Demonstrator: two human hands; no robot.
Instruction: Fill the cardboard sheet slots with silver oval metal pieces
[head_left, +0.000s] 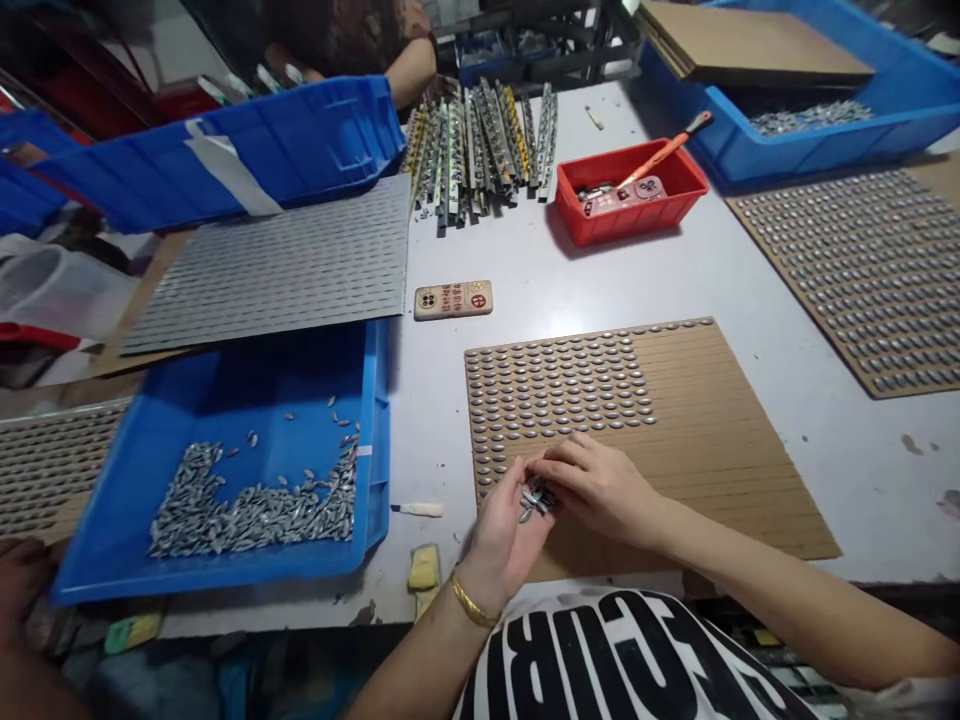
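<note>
My left hand (504, 535) is cupped, palm up, around a small heap of grey, leaf-shaped metal pieces (537, 497). Over its fingertips, my right hand (600, 485) is closed with its fingers bent together; what they pinch, if anything, is hidden. Both hands are above the lower left part of a brown cardboard sheet (720, 440). Rows of the same metal pieces (562, 380) cover the sheet's upper left, and a single line of them runs along its far edge. Shorter rows at the left edge end near my left hand.
Left of me, a blue bin (375, 420) holds many loose pieces, beside a small knife (417, 510). A phone-like case (453, 300), a red tray (630, 215) and patterned strips (480, 150) lie farther back. Another filled sheet (862, 270) is at right. Another person's arm (412, 70) shows behind.
</note>
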